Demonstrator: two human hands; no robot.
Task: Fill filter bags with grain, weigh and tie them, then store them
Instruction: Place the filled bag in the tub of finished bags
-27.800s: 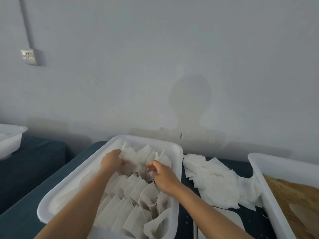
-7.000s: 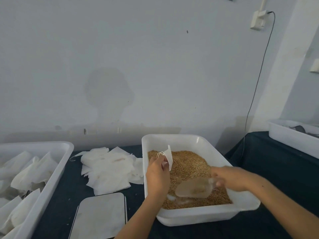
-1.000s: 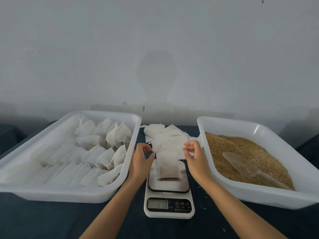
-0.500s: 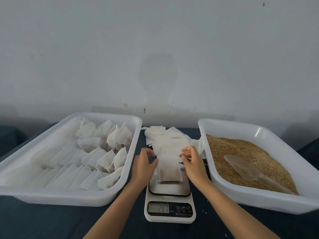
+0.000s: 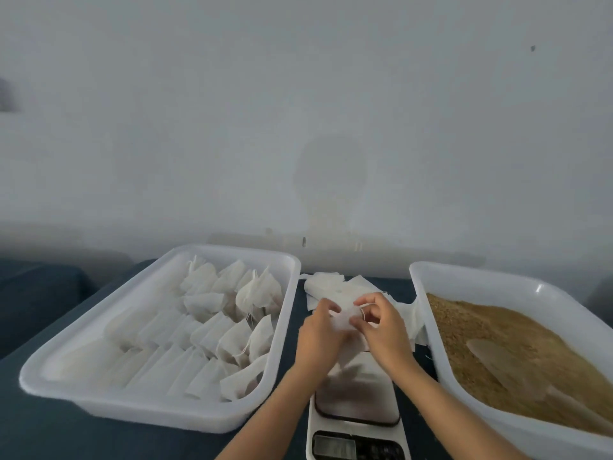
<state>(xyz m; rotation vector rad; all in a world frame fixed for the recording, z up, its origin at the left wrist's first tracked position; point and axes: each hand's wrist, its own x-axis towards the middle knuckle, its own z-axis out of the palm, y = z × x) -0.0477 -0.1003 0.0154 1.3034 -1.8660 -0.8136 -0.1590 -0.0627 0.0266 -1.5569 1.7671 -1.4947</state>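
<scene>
Two hands up over the scale, both working one filter bag (image 5: pixel 343 322) held between them, just above the scale's (image 5: pixel 357 405) weighing plate and not touching it. Left hand (image 5: pixel 320 336) curled round the bag's left side, thumb on top. Right hand (image 5: pixel 381 327) pinching the bag's top right corner, where a bit of white string shows (whether it's tied yet, can't tell, too blurry). Bag's lower part smeared in the frame, so no read on the grain inside.

Two white trays on the dark blue tabletop (image 5: pixel 43 429). Left tray (image 5: pixel 159 408) towards the left edge, packed with filled bags (image 5: pixel 212 330) in rows, roughly two dozen, too overlapped for an exact count. Right tray (image 5: pixel 464 277) running off the right edge, heaped with brown grain (image 5: pixel 481 327), one clear plastic scoop (image 5: pixel 504 363) lying on top of the heap.

One pile of empty flat bags (image 5: pixel 331 287) between the trays, near the back edge by the wall, partly behind the hands. One scale at the front edge, between the trays, display (image 5: pixel 333 447) dark and unreadable.
</scene>
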